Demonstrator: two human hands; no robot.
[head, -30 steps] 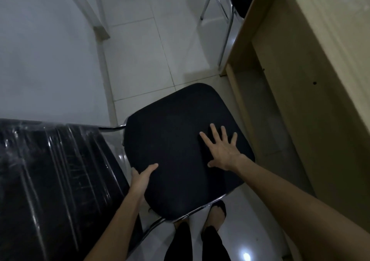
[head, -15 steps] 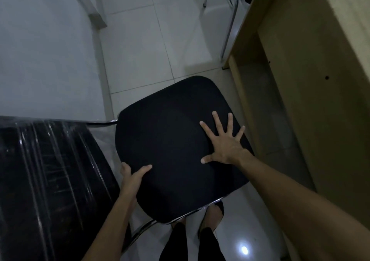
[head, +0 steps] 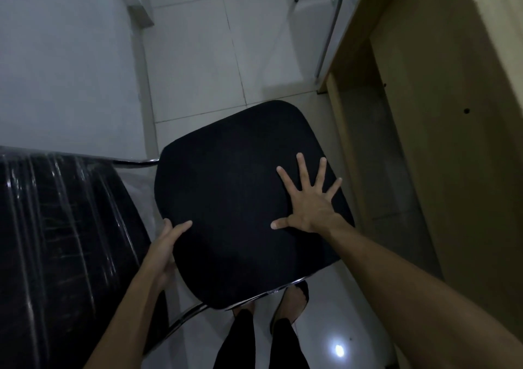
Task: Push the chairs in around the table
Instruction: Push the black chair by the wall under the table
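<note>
A black padded chair seat (head: 235, 187) on a chrome frame (head: 186, 319) stands on the white tile floor, just left of the wooden table (head: 441, 119). Its backrest (head: 56, 244), wrapped in shiny plastic, is at the left. My left hand (head: 167, 244) grips the seat's near left edge, thumb on top. My right hand (head: 308, 199) lies flat on the right side of the seat with fingers spread wide. The seat's right edge sits close to the table's side panel, apart from it.
A second chair (head: 334, 15) with chrome legs is tucked by the table at the top. A white wall and its skirting (head: 144, 91) run along the left. My feet (head: 294, 300) stand behind the seat. Open tile floor lies ahead.
The seat has shifted a little forward and toward the table. My right hand's fingers have spread wider; my left hand keeps its grip on the edge.
</note>
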